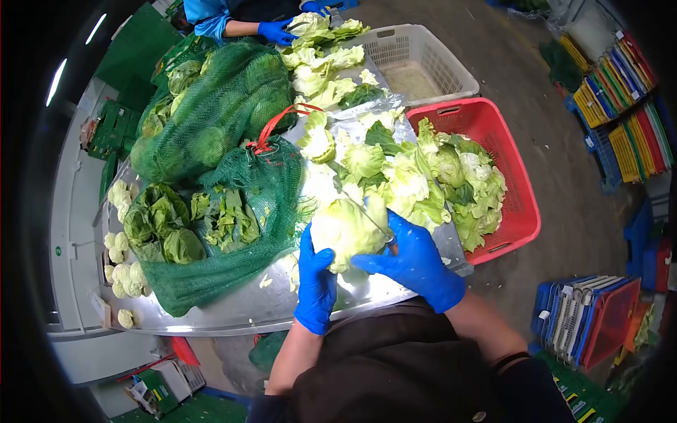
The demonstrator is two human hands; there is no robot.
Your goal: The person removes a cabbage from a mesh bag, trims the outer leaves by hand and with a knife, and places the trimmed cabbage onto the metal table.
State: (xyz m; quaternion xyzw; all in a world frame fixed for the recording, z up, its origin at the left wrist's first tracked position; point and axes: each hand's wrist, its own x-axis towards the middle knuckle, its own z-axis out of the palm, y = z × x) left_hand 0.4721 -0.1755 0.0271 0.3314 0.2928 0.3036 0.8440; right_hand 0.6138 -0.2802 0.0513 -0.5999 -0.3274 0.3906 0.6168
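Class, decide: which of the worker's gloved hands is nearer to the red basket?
Right. The right hand, holding a knife at the cabbage, lies just left of the red basket; the left hand grips the cabbage's far side, farther away.

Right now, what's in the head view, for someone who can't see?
The left hand and right hand, in blue gloves, hold a cabbage over a metal table. Net bags lie left, a red basket of leaves right.

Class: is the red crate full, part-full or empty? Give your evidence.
Part-full. The red crate holds cabbage leaves heaped on its table side; its other side shows bare.
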